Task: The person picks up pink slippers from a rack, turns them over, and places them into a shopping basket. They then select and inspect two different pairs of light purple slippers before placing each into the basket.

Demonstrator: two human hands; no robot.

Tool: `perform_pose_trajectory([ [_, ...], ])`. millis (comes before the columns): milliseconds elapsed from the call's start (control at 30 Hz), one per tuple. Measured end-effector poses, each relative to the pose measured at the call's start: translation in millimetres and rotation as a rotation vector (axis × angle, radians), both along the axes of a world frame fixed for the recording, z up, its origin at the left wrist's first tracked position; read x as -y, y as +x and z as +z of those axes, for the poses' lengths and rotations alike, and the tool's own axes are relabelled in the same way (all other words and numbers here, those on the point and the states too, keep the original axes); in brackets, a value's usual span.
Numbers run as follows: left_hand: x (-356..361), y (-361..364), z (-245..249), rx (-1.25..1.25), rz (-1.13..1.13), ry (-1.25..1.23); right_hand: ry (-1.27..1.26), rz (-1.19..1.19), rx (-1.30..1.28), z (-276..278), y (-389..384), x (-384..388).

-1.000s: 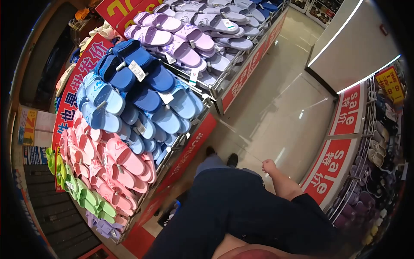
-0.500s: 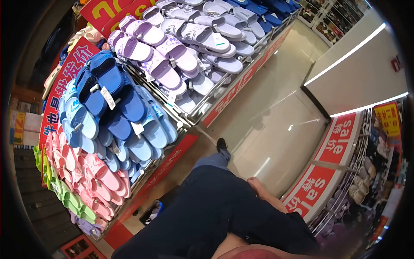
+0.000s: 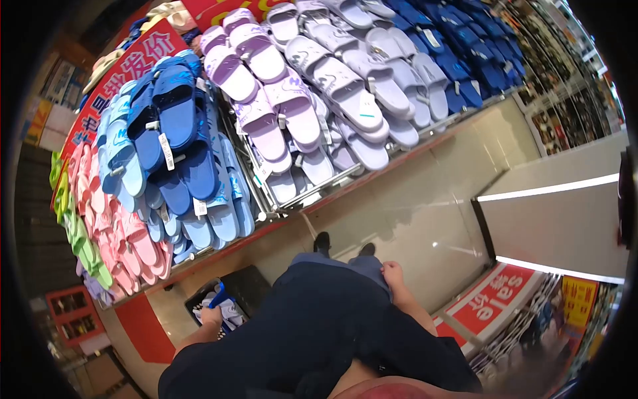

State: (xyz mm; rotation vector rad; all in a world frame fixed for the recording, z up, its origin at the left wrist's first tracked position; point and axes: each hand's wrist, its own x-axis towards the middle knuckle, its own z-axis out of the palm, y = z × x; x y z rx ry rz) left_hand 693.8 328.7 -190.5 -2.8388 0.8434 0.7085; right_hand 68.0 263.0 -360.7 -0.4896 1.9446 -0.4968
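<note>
At the lower left, my left hand (image 3: 211, 315) is closed around the blue handle (image 3: 221, 294) of a dark shopping basket (image 3: 195, 304). Whitish items (image 3: 230, 312) lie inside the basket. My right hand (image 3: 392, 272) hangs beside my right thigh with its fingers curled; whether anything is in it is too small to tell. In front of me, blue slides (image 3: 176, 110), pink slides (image 3: 136, 236) and pale purple slides (image 3: 292, 110) are piled on a metal rack (image 3: 312, 196). White tags hang from some of them.
Dark blue slides (image 3: 465, 53) fill the rack's far right. A white block (image 3: 558, 199) with light strips stands to the right. Below it is a shelf with a red sale sign (image 3: 488, 299). Tiled floor (image 3: 425, 199) runs between. A red sign (image 3: 133, 63) rises behind the rack.
The view has turned and shifted, so the rack lies more level. My left hand has come into view on the basket's handle. Both my shoes now show.
</note>
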Motion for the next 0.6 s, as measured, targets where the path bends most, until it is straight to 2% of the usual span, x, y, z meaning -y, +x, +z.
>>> perform_pose_trajectory([
  [67, 19, -38, 6, 0.118, 0.032, -0.076, -0.021, 0.075, 0.019, -2, -18, 27],
  [100, 19, -45, -7, 0.112, 0.082, -0.154, -0.029, 0.117, 0.027, -1, -30, 40],
  [133, 19, -51, -21, 0.109, 0.132, -0.235, -0.04, 0.218, -0.018, -8, -47, 52],
  [200, 35, -83, -17, 0.105, 0.195, -0.29, -0.071, 0.411, -0.107, -27, -82, 77],
  [333, 50, -152, -10, 0.12, 0.262, -0.323, -0.047, 0.333, 0.055, -7, -154, 136],
  [467, 6, -199, -49, 0.108, 0.354, -0.245, -0.013, 0.398, 0.06, -9, -204, 154],
  [600, -21, -246, -86, 0.138, 0.431, -0.233, 0.011, 0.482, 0.054, -45, -228, 171],
])
